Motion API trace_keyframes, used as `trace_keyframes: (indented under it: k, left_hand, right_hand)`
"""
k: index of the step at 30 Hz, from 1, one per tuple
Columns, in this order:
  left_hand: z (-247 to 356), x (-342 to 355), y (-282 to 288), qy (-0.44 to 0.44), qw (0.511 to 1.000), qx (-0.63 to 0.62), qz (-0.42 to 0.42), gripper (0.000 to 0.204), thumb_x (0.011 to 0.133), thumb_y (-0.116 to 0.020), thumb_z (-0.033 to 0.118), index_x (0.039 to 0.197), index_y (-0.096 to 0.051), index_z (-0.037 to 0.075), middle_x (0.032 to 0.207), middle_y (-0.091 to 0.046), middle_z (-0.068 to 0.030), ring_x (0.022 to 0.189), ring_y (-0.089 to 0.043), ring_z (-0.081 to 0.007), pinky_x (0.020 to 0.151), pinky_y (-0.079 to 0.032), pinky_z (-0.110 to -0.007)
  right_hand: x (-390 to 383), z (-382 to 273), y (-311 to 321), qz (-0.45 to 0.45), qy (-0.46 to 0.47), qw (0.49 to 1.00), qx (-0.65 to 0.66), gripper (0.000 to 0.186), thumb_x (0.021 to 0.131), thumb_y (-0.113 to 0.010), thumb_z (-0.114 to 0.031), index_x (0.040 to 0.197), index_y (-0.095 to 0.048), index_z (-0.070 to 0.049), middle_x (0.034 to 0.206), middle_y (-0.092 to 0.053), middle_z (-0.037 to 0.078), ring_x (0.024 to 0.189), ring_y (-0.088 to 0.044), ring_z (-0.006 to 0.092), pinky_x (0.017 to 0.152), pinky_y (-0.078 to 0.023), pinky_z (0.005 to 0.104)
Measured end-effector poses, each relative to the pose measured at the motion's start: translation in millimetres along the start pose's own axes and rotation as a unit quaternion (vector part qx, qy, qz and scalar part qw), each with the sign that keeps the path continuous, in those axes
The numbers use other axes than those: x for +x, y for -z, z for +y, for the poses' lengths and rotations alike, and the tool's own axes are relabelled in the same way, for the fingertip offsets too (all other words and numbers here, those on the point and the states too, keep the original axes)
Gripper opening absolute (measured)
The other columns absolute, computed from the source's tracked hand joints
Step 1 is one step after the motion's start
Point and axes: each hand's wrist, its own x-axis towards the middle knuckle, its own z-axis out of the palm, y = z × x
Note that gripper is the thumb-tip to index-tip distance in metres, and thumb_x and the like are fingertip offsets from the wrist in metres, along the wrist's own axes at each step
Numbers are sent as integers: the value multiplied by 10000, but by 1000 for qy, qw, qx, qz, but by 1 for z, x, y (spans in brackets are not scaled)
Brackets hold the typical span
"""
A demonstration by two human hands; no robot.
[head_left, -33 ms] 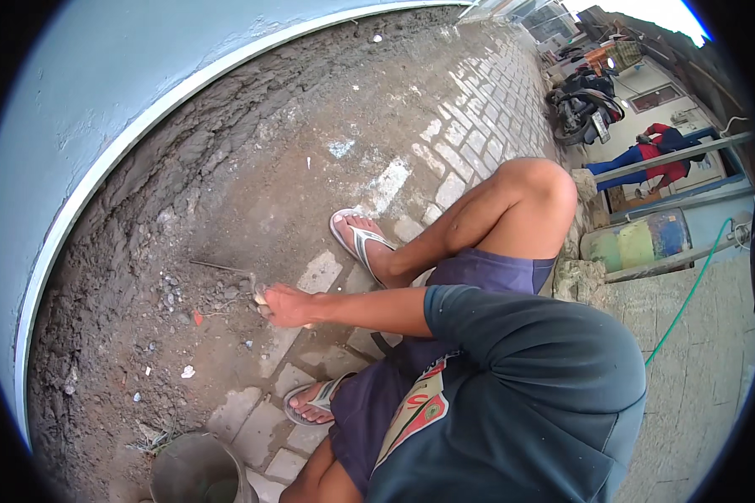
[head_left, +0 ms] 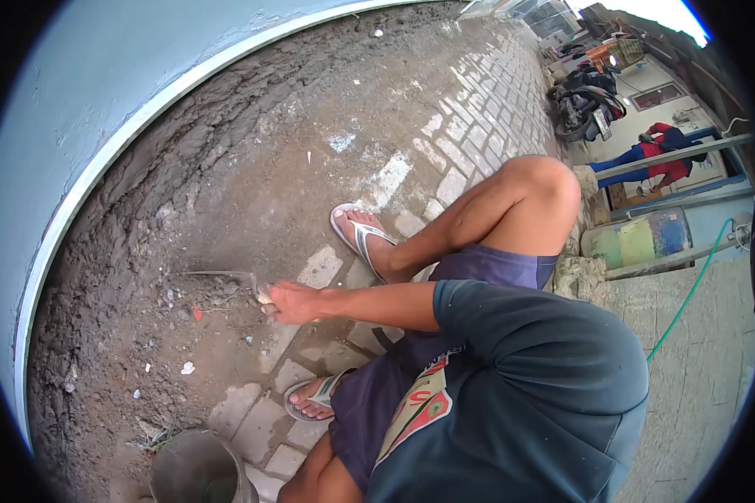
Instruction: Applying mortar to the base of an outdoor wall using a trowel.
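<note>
My right hand [head_left: 292, 302] is closed round the pale handle [head_left: 265, 295] of a metal trowel, held low over loose grey soil and mortar beside the pavers. The trowel's blade [head_left: 214, 274] points left toward the rough strip along the wall and is slightly blurred. Small stones and a reddish fragment [head_left: 197, 313] lie just below it. My left hand is out of view. At the bottom left stands a dark bucket [head_left: 164, 469]. My feet in flip-flops [head_left: 362, 239] rest on the ground either side of my arm.
A pale blue wall [head_left: 75, 101] with a white edge curves along the left. Paving [head_left: 486, 109] runs away toward parked motorbikes [head_left: 583, 113]. At the right are a person [head_left: 667, 168] in red and blue by a railing, a painted barrel [head_left: 633, 239] and a green hose [head_left: 688, 302].
My right hand and forearm have shifted slightly to the right. The trowel's blade has swung a little, its far end now lower in the picture and further left.
</note>
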Motion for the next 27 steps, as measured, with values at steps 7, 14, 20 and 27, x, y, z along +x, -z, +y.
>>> trace_keyframes:
  k: [7, 14, 20, 27]
  left_hand:
    - [-32, 26, -10, -61, 995, -29, 74, 441, 880, -618, 378, 1064, -494, -4, 857, -530, -169, 791, -490, -285, 753, -416, -423]
    - [-39, 32, -24, -139, 979, -61, 134, 514, 900, -571, 506, 847, -504, -1, 704, -456, -124, 660, -409, -233, 656, -402, -406]
    - [-24, 25, -30, -167, 974, -86, 125, 606, 916, -547, 565, 715, -512, -6, 602, -405, -89, 573, -365, -208, 600, -397, -390]
    - [-50, 40, -18, -127, 987, 29, 92, 739, 886, -468, 676, 834, -580, -53, 685, -523, -171, 634, -470, -286, 649, -430, -439]
  right_hand:
    - [31, 129, 115, 340, -205, 918, -15, 267, 777, -613, -207, 684, -635, 43, 706, -635, 258, 741, -671, 387, 639, -510, 495]
    - [28, 181, 57, 177, -120, 907, -363, 250, 791, -595, -189, 780, -627, 59, 781, -623, 243, 722, -617, 405, 624, -473, 512]
    - [0, -20, -71, 148, -80, 973, 160, 214, 769, -548, -86, 818, -537, 122, 758, -561, 321, 809, -573, 490, 719, -438, 546]
    - [14, -93, 14, -20, -36, 984, 173, 307, 859, -494, -142, 964, -531, 144, 828, -608, 330, 896, -609, 476, 789, -476, 505]
